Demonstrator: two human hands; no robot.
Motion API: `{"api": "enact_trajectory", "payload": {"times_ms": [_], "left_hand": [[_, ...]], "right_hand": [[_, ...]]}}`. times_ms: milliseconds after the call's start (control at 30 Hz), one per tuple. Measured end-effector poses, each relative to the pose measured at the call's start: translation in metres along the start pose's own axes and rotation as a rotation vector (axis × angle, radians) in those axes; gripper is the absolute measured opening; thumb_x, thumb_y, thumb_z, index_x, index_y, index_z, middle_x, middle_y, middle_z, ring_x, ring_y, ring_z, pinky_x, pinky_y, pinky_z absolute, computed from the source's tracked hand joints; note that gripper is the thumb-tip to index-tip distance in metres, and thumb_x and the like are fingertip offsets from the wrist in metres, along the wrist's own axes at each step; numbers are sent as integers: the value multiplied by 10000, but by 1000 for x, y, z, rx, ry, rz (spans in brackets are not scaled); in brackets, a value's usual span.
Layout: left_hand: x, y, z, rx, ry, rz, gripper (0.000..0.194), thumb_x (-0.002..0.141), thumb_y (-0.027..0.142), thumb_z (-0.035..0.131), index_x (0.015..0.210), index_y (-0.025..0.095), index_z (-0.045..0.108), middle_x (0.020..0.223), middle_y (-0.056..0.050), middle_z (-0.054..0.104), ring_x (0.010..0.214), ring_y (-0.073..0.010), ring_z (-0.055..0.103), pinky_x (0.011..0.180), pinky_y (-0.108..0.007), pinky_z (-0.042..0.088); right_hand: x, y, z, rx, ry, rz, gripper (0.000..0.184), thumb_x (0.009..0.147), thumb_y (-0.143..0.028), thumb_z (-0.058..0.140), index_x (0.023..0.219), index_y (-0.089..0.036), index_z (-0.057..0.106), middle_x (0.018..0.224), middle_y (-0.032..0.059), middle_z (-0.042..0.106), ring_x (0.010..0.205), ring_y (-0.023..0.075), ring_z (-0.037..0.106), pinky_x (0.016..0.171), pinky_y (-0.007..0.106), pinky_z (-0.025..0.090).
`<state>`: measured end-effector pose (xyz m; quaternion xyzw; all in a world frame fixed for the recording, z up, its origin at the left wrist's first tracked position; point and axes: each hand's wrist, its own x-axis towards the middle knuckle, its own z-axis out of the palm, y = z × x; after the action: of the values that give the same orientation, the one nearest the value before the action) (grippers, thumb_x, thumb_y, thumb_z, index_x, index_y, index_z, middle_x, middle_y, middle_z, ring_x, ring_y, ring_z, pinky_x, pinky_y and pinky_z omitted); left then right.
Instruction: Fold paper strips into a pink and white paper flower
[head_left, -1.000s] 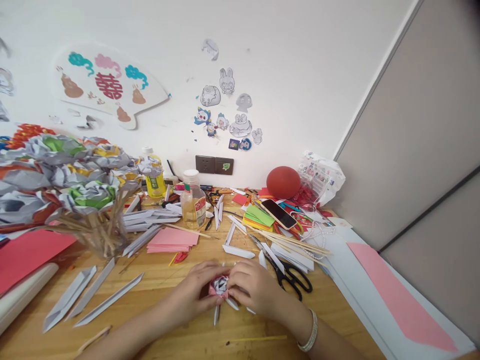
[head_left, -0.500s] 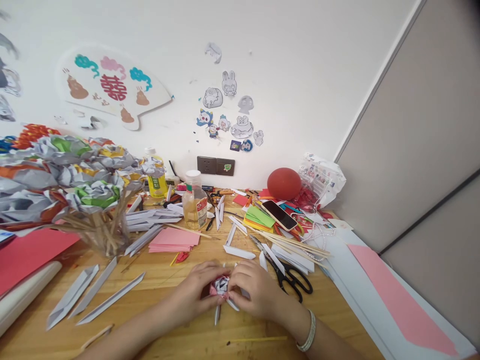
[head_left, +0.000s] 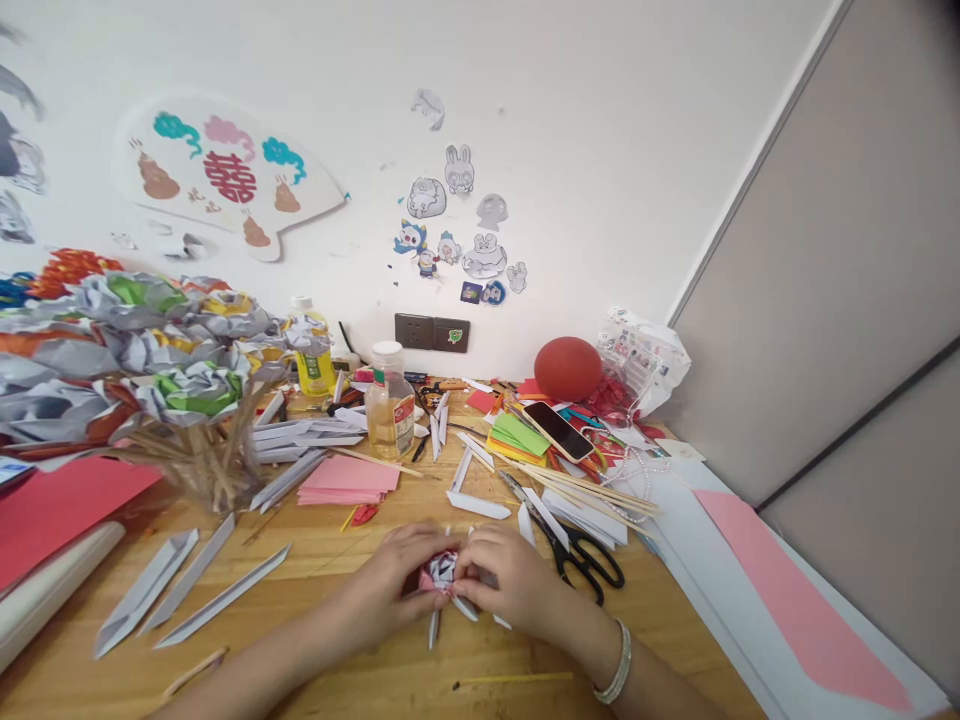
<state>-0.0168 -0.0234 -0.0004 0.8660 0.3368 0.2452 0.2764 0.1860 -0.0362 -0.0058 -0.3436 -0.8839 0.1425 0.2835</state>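
Observation:
Between my hands, low over the wooden table, is a small paper flower (head_left: 441, 570) with a pink, white and dark centre and folded white paper petals sticking out below it. My left hand (head_left: 401, 575) curls around its left side, thumb and fingers closed on it. My right hand (head_left: 506, 580) pinches its right edge with thumb and forefinger; the fingertips partly hide the paper. Just beyond lie folded white strips (head_left: 478, 505). Black-handled scissors (head_left: 589, 565) rest to the right of my right hand.
Pink paper squares (head_left: 349, 480), a glue bottle (head_left: 390, 405) and a phone (head_left: 559, 430) lie farther back. On the left, finished paper flowers (head_left: 195, 388) stand in a clear container. More folded strips (head_left: 221, 597) lie at left. Thin sticks (head_left: 577, 480) and a red balloon (head_left: 568, 369) are at right.
Both hands stay in nearly the same place on the paper flower. A white petal tip now shows beneath my right hand; otherwise little differs.

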Motion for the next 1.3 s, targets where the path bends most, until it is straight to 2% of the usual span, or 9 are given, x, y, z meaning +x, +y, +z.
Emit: {"api": "enact_trajectory", "payload": {"times_ms": [133, 267, 300, 367, 433, 533, 667, 967, 1300], "left_hand": [[0, 0, -1, 7, 0, 5, 426, 760, 285, 652, 1176, 229, 577, 1146, -92, 631, 1088, -250, 539, 952, -382, 418], [1, 4, -3, 22, -19, 20, 386, 785, 273, 622, 1166, 238, 579, 1129, -85, 634, 1053, -241, 557, 916, -364, 441], [1, 4, -3, 27, -18, 20, 374, 792, 273, 610, 1163, 241, 580, 1127, -84, 634, 1045, -239, 563, 906, -358, 448], [0, 4, -2, 39, -16, 24, 355, 806, 283, 592, 1159, 247, 580, 1119, -82, 639, 1045, -239, 567, 903, -354, 452], [-1, 3, -1, 52, -10, 33, 352, 810, 302, 589, 1160, 261, 577, 1117, -75, 646, 1069, -247, 559, 913, -357, 449], [-2, 1, 1, 76, 22, 39, 361, 799, 323, 602, 1156, 272, 577, 1134, -75, 646, 1088, -264, 552, 905, -360, 458], [-1, 0, 1, 72, 14, 51, 343, 804, 307, 594, 1145, 272, 581, 1103, -69, 655, 1060, -248, 571, 894, -343, 470], [0, -1, 0, 77, 22, 55, 348, 801, 316, 605, 1148, 288, 587, 1115, -63, 659, 1085, -252, 561, 919, -356, 463], [0, -1, 1, 79, 39, 56, 322, 812, 333, 587, 1131, 289, 605, 1102, -72, 663, 1064, -248, 571, 902, -355, 475]], "right_hand": [[0, -2, 1, -31, -28, -20, 110, 818, -294, 635, 796, -194, 597, 772, 5, 621, 781, 163, 558, 740, 267, 395], [1, 7, -21, -24, 23, 13, 120, 840, -324, 600, 878, -210, 602, 846, 9, 641, 822, 164, 573, 752, 272, 418], [2, 16, -30, -54, 84, 42, 113, 850, -308, 578, 905, -212, 601, 864, 16, 644, 842, 171, 576, 754, 276, 429], [3, 41, -52, -222, 315, 192, 145, 862, -299, 533, 961, -216, 598, 967, 42, 647, 925, 192, 568, 822, 310, 433], [3, 74, -73, -309, 441, 302, 255, 880, -277, 475, 1093, -160, 550, 1060, 118, 618, 1016, 246, 524, 881, 397, 401], [1, 119, -94, -385, 495, 380, 282, 860, -298, 483, 1072, -132, 566, 1047, 154, 628, 1018, 299, 512, 890, 473, 374], [-4, 150, -97, -431, 531, 409, 256, 891, -288, 399, 990, -155, 594, 972, 123, 657, 961, 270, 541, 852, 433, 412], [-16, 157, -87, -493, 636, 417, 288, 909, -258, 325, 995, -149, 577, 996, 124, 629, 961, 253, 521, 860, 425, 420], [-16, 151, -84, -534, 587, 406, 276, 866, -172, 347, 1042, -133, 556, 1011, 130, 603, 998, 252, 499, 891, 424, 404]]}}
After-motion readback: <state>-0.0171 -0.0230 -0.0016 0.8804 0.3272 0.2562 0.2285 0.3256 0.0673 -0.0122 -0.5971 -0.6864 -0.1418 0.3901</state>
